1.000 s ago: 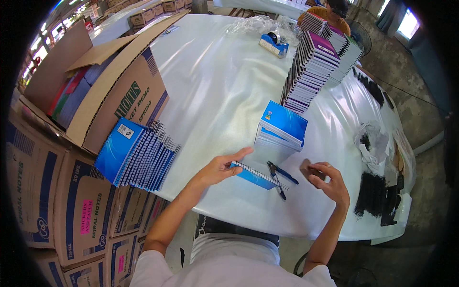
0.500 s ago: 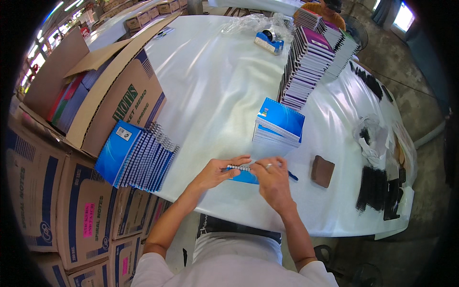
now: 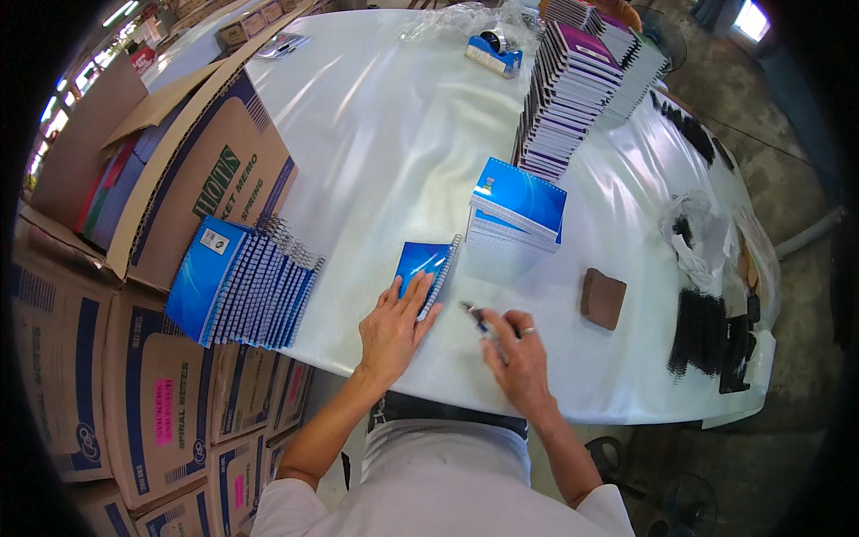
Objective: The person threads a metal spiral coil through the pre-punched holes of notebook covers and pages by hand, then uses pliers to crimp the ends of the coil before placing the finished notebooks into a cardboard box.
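A small blue spiral notebook (image 3: 424, 258) lies on the white-covered table in front of me, its wire coil running up its right side. My left hand (image 3: 391, 329) rests flat on the cover, fingers stretched out, with the thumb near the coil's near end. Just right of the notebook, my right hand (image 3: 517, 360) is closed around a slim, dark-tipped hand tool (image 3: 480, 320). Motion blur hides the tool's exact kind. The tool's tip points toward the coil without touching it. A ring shows on a right-hand finger.
At left, a row of blue spiral notebooks (image 3: 242, 286) leans by an open carton (image 3: 234, 170). Ahead stand blue notebooks (image 3: 521, 199) and a tall notebook stack (image 3: 559, 112). At right are a brown block (image 3: 603, 299) and black coils (image 3: 700, 336). Closed cartons (image 3: 154, 394) are stacked below left.
The notebook has moved away from me and turned so its coil is at the right. My left hand now lies flat on it. My right hand has left the coil and picked up the tool.
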Demonstrator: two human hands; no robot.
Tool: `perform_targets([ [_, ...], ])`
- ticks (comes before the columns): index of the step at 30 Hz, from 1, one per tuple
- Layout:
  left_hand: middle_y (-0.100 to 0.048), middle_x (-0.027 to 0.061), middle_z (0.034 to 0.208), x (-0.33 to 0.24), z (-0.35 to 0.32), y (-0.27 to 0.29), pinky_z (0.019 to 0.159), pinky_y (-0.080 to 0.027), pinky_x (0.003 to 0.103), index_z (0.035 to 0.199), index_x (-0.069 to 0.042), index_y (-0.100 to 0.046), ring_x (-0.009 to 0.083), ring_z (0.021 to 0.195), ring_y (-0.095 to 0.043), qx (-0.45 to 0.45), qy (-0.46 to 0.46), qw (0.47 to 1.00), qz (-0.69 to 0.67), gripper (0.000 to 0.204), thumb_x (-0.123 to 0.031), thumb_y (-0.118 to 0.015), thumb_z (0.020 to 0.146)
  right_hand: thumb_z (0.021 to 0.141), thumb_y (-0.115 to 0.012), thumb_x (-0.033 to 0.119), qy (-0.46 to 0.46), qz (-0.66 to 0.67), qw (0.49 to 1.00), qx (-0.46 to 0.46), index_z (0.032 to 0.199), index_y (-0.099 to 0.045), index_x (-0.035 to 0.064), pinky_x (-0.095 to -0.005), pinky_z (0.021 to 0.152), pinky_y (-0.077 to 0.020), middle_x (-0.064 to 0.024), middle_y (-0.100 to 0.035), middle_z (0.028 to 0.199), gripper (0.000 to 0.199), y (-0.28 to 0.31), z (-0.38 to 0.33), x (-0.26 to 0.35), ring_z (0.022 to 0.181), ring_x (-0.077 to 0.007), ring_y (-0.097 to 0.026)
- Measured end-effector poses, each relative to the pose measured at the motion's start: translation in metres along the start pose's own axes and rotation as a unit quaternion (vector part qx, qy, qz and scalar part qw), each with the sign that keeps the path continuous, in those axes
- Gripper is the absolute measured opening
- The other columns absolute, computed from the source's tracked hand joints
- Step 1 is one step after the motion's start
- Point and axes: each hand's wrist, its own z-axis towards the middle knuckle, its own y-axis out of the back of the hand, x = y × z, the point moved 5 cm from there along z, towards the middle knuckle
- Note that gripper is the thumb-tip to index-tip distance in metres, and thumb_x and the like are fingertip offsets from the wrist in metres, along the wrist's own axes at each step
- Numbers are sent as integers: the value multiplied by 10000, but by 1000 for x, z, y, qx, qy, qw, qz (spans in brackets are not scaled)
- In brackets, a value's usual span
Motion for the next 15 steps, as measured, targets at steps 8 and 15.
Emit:
perform_targets([
  [8, -633, 58, 1292, -4, 5, 6, 830, -556, 394, 1307, -147, -598, 366, 1111, -630, 17, 0, 1000, 9, 507, -275, -731, 835, 836, -720, 146, 126, -62, 990, -27, 1244, -643, 100, -375, 776, -481, -144, -564, 1106, 417, -6, 7, 36, 904, -276, -591],
  [15, -625, 37, 1311, -4, 0, 28, 972, -490, 444, 1335, -180, -584, 313, 1205, -584, 25, -47, 997, 57, 566, -246, -755, 799, 936, -631, 156, -250, 395, 829, 308, 1238, -624, 24, -352, 737, -474, -140, -605, 978, 330, -10, 20, 19, 888, -188, -576],
])
